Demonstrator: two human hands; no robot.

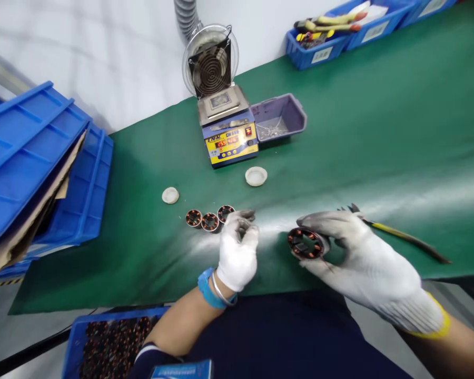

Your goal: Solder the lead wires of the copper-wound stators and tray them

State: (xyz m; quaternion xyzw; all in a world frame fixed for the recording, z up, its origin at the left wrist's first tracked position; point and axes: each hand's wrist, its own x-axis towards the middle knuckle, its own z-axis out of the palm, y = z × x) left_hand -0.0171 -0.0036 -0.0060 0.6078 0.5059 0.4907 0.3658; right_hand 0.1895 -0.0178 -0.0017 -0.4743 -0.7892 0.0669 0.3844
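My right hand (351,247), in a white glove with grey fingertips, grips a motor stator (323,246), a dark ring with copper windings, between thumb and fingers just over the green table. My left hand (239,250), also gloved, has its fingers curled in toward the thumb; whether something small sits between them I cannot make out. Beside its fingertips lie three more ring-shaped stators: one at the left (193,218), one in the middle (210,222) and one partly behind the hand (225,213).
Yellow-and-black-handled cutters (403,234) lie beyond my right hand. Two whitish lids (256,176) lie near a solder pot (231,139) with a fan (211,68) behind. A purple bin (296,118) adjoins it. Blue crates (27,158) stand left; a stator-filled crate (73,342) is below.
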